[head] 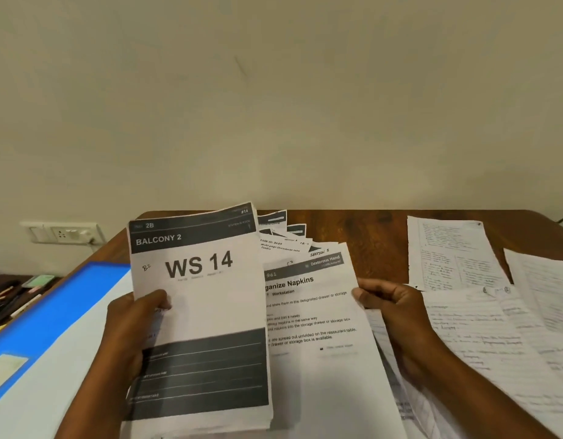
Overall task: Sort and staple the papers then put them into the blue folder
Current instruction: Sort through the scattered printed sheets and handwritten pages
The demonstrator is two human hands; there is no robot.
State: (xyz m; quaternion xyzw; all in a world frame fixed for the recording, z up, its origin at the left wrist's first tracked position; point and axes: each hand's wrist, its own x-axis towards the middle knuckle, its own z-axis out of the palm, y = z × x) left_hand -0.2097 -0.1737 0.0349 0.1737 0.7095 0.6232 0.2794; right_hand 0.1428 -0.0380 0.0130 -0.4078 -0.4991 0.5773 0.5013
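Wooden desk (pixel 368 236) against a plain wall: left hand (pixel 131 327) grips the printed stack (pixel 204 312); right hand (pixel 391 305) pinches the fanned sheet (pixel 315 305) beside it. Blue folder (pixel 61 305) lies open just left, nearest the left hand; handwritten pages (pixel 463 264) lie right.

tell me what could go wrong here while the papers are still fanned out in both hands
1. The fanned printed sheets behind the WS 14 sheet could slip out of order, since the left hand and right hand only pinch the edges.
2. They might get mixed with the handwritten pages lying close by.
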